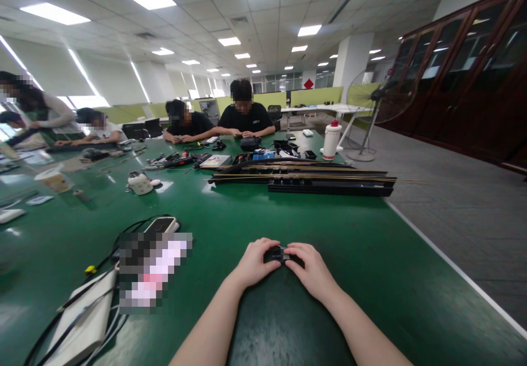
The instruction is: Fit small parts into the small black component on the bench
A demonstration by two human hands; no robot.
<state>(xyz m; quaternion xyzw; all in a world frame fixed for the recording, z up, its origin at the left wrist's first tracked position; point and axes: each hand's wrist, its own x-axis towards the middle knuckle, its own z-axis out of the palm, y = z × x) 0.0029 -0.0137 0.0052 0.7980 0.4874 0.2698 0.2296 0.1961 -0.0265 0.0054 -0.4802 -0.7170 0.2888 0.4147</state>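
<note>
Both my hands meet over the green tabletop (230, 218), close in front of me. Between them is a small black part (280, 254) with a greyish piece near its right end; its exact kind is too small to make out. My left hand (258, 262) is curled around the left end, thumb below and fingers above. At the other end, my right hand (306, 264) pinches it with thumb and fingertips. The fingers cover part of its outline, and it sits at or just above the table surface.
Long black rails (329, 189) with thin brass-coloured rods lie beyond my hands. To the left are a power bank (162, 225), a pale notebook (84, 316) and cables. A white bottle (331, 142) stands at the far right edge. Several people (246, 114) sit across the table.
</note>
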